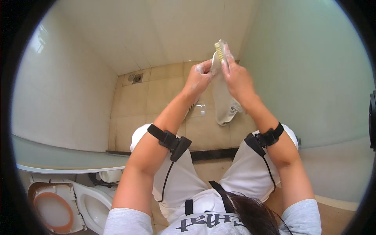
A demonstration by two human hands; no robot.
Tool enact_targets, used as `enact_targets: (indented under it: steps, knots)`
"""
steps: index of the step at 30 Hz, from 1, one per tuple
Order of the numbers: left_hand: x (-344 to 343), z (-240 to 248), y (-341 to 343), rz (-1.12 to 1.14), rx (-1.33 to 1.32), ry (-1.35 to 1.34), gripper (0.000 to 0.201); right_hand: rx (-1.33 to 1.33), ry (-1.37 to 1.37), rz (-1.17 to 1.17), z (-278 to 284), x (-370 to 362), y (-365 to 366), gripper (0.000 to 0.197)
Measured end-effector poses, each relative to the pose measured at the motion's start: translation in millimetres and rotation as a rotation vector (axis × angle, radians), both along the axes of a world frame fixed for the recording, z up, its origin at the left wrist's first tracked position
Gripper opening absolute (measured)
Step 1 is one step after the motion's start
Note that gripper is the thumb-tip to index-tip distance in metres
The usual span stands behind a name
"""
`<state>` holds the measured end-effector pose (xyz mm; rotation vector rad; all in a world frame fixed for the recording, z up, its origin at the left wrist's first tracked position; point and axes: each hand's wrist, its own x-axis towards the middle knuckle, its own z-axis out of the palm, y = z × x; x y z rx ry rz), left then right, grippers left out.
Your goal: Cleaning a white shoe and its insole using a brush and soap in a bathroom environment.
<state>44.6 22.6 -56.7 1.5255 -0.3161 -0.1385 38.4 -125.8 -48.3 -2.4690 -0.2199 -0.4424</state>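
My right hand [236, 76] is closed round a scrub brush [220, 51] with pale yellow bristles. Its bristles face a flat white piece shaped like an insole [214, 62], close against its edge. My left hand [198, 78] grips that insole by its lower part, fingers wrapped round it. White suds cling to both hands. Below them a white shoe [224, 103] is on the tiled floor, its upper end partly hidden by my right hand. Beside my left forearm shows part of a dark-striped object [190, 109], mostly covered by the arm.
A floor drain [136, 78] lies near the far left corner. Pale walls [156, 31] and a greenish panel [313, 78] enclose the space. A dark sill [211, 154] crosses in front of my knees. At the lower left stands a toilet [94, 203] with its lid raised.
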Motion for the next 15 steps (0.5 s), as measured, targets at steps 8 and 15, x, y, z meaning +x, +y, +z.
enact_targets:
  steps: [8, 15]
  knots:
    - [20, -16, 16, 0.043, -0.105, 0.117, 0.03, 0.033, 0.194, 0.144, 0, -51, 28, 0.054]
    - [8, -5, 9, -0.037, -0.037, 0.112, 0.036, 0.073, 0.05, 0.018, -17, -3, -4, 0.054]
